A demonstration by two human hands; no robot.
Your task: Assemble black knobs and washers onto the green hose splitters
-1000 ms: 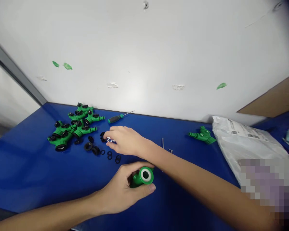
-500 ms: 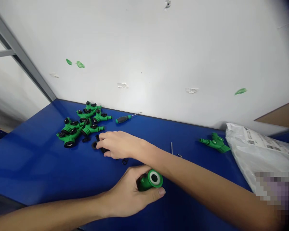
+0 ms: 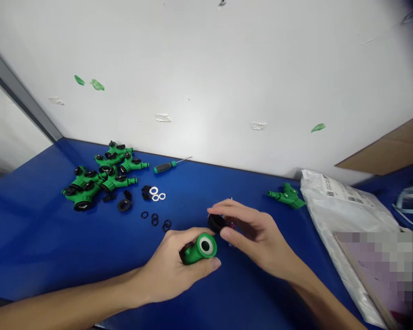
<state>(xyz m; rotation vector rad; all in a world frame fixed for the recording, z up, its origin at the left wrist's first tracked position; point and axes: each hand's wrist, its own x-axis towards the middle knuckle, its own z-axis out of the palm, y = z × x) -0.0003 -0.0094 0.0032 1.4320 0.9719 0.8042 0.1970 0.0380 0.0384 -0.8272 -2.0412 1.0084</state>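
Observation:
My left hand [image 3: 179, 263] is wrapped round a green hose connector [image 3: 201, 250], whose round mouth faces up and shows a white ring with a dark hole. To its right, my right hand [image 3: 251, 233] pinches a black threaded ring cap [image 3: 216, 223] between thumb and fingers. The cap is tilted close to the connector's mouth, apart from it. Left of the hands lie several black O-rings [image 3: 154, 219], a few white washers [image 3: 153, 190], small black parts [image 3: 146, 192] and another black ring cap [image 3: 124, 205].
Several green hose splitters with black valves [image 3: 115, 181] are grouped at the left of the blue table [image 3: 37, 238]. Behind the small parts lies a screwdriver [image 3: 165, 167]. On the right are a green splitter body [image 3: 287, 196] and a white plastic bag [image 3: 344, 201]. A white wall [image 3: 206, 68] rises behind.
My right hand has moved from the small parts at the left to the right of the connector, carrying a black ring cap. My left hand keeps its hold. The view has shifted slightly.

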